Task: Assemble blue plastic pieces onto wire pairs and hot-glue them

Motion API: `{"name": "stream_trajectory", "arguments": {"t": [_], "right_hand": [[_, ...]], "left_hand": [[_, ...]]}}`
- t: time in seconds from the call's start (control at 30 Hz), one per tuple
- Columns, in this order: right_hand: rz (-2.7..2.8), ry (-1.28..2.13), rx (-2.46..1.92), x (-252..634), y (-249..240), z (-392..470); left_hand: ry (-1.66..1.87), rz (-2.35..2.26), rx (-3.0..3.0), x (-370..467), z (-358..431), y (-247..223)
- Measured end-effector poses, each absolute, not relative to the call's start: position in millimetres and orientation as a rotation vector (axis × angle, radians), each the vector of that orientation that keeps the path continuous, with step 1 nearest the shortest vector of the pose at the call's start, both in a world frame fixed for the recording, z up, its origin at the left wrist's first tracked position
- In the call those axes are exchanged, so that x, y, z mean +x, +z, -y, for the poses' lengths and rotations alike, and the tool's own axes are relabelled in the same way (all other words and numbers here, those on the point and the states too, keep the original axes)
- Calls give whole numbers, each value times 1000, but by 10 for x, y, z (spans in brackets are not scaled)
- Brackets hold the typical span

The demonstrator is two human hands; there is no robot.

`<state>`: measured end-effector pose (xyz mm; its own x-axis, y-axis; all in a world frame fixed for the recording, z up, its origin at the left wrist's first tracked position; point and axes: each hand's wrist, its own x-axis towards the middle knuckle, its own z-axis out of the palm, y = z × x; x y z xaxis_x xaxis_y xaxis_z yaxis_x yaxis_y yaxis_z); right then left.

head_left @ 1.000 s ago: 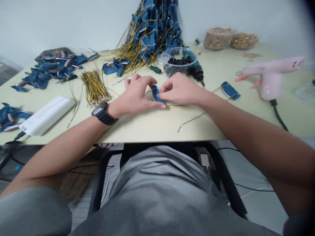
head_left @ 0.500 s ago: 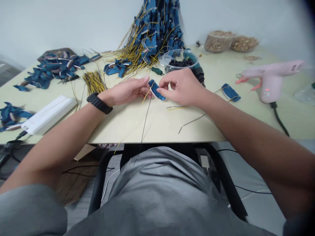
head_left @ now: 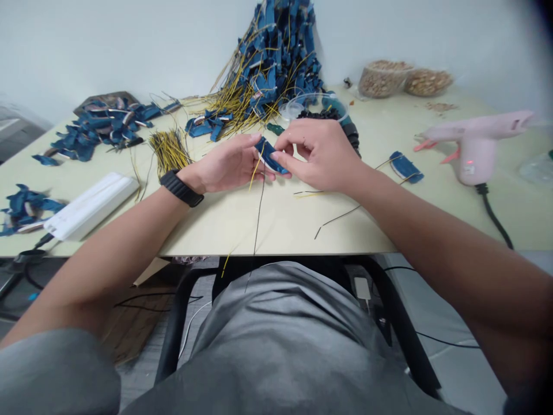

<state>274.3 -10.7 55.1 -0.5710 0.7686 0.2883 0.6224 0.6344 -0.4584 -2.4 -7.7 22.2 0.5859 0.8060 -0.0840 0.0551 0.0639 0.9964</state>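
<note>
A small blue strip-like piece (head_left: 271,157) with a pale edge is held in front of me above the table, tilted down to the right. My left hand (head_left: 231,162), wearing a black wristband, grips its left end between thumb and fingers, with other fingertips showing beneath it. My right hand (head_left: 319,153) pinches the upper right side with thumb and forefinger. A black wire (head_left: 259,216) and a yellow wire hang from the piece past the table's front edge. A similar blue piece with wires (head_left: 406,167) lies beyond my right forearm.
A pink glue gun (head_left: 475,141) stands at the right, its cord running forward. Large blue piles with yellow wires (head_left: 276,63) rise at the back. A yellow wire bundle (head_left: 168,151), a white power strip (head_left: 91,206) and a clear tub (head_left: 317,106) of black bits are also on the table.
My left fingers now show more beneath the blue piece, which has shifted slightly left. The hanging wire ends have swung to the right. The view has shifted a little.
</note>
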Motion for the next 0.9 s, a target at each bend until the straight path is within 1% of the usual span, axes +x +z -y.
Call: {"name": "stream_trajectory", "arguments": {"t": [0.4, 0.5, 0.6, 0.73, 0.83, 0.9], "right_hand": [[2397, 479, -1147, 2745, 592, 208], [2393, 468, -1108, 2727, 701, 213], [2306, 421, -1050, 2799, 923, 274], [2160, 284, -1163, 3221, 1098, 501], [2060, 162, -1269, 3745, 992, 747], [1977, 32, -1451, 4128, 869, 916]], "left_hand": [[702, -822, 1345, -27, 134, 230], [717, -831, 1345, -26, 150, 239], [729, -834, 1369, 13, 181, 261], [776, -853, 1350, 92, 231, 274], [791, -843, 1341, 109, 234, 258], [790, -834, 1331, 96, 223, 246]]}}
